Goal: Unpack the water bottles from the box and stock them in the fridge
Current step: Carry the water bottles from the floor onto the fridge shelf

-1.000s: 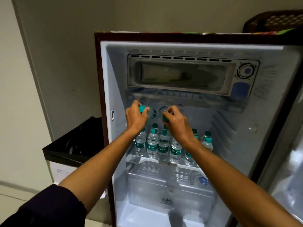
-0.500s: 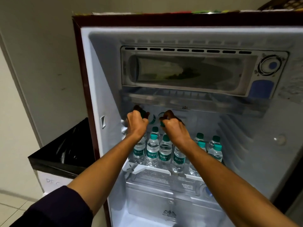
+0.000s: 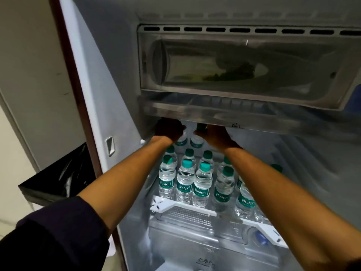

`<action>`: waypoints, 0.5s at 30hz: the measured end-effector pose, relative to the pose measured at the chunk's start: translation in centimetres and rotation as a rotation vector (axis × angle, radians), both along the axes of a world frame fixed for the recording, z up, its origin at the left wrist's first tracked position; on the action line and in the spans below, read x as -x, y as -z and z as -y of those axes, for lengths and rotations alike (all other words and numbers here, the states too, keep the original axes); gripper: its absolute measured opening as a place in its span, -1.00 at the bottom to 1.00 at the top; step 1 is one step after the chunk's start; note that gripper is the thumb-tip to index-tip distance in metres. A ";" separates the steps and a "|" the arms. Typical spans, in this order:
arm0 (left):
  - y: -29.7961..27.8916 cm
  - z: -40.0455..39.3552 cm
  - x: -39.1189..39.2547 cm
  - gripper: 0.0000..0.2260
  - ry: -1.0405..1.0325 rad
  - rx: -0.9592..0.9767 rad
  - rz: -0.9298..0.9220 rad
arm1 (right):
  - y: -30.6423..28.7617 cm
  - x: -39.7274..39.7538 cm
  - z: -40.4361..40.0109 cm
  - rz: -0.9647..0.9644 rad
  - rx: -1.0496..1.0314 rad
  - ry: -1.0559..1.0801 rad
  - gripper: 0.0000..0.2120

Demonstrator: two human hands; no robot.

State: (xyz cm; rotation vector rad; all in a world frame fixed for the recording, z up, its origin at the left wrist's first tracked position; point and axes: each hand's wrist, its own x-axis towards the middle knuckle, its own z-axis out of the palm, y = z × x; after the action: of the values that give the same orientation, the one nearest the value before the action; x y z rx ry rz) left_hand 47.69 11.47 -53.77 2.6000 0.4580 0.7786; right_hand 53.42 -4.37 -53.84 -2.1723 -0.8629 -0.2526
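Note:
Both my arms reach deep into the open fridge point(image 3: 109, 98), just under the freezer tray. My left hand point(image 3: 169, 130) grips the top of a small clear water bottle point(image 3: 181, 140) with a green label. My right hand point(image 3: 214, 134) grips a second such bottle point(image 3: 196, 141) beside it; its green cap shows above my fingers. Both bottles hang upright over the back of the shelf point(image 3: 181, 205). Several more bottles with green caps point(image 3: 184, 182) stand in rows on that shelf below my wrists. The box is out of view.
The freezer compartment point(image 3: 244, 65) with its clear flap sits above my hands. A clear crisper drawer point(image 3: 195, 237) lies under the shelf. Left of the fridge stands a bin lined with a black bag point(image 3: 58, 178) against the wall.
My view has moved much closer to the fridge. Both hands have pushed the two bottles further back, under the freezer tray.

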 end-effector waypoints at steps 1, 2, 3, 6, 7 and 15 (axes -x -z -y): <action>0.0 -0.2 -0.3 -0.69 0.009 -0.013 -0.017 | 0.1 -0.4 -0.3 -0.031 0.026 -0.002 -0.75; 0.0 -0.3 -0.7 -0.69 0.014 -0.019 -0.044 | 0.1 -0.8 -0.6 -0.058 0.053 -0.003 -0.75; 0.1 -0.6 -1.0 -0.70 0.017 -0.019 -0.071 | 0.1 -1.2 -0.8 -0.084 0.079 -0.015 -0.75; 0.5 -1.2 -1.9 -0.67 0.050 -0.028 -0.149 | 0.4 -2.0 -1.5 -0.114 0.169 -0.064 -0.81; 0.5 -1.4 -2.0 -0.65 0.063 -0.047 -0.175 | 0.6 -2.2 -1.7 -0.117 0.176 -0.074 -0.82; 1.3 -2.3 -3.4 -0.52 0.118 -0.124 -0.319 | 2.4 -3.7 -2.8 -0.191 0.181 -0.088 -0.75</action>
State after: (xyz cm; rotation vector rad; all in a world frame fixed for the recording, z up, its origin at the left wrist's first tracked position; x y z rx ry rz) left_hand 51.12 13.78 -55.07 2.8493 0.3489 0.3640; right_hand 57.10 -1.57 -56.22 -2.2733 -0.8977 0.0792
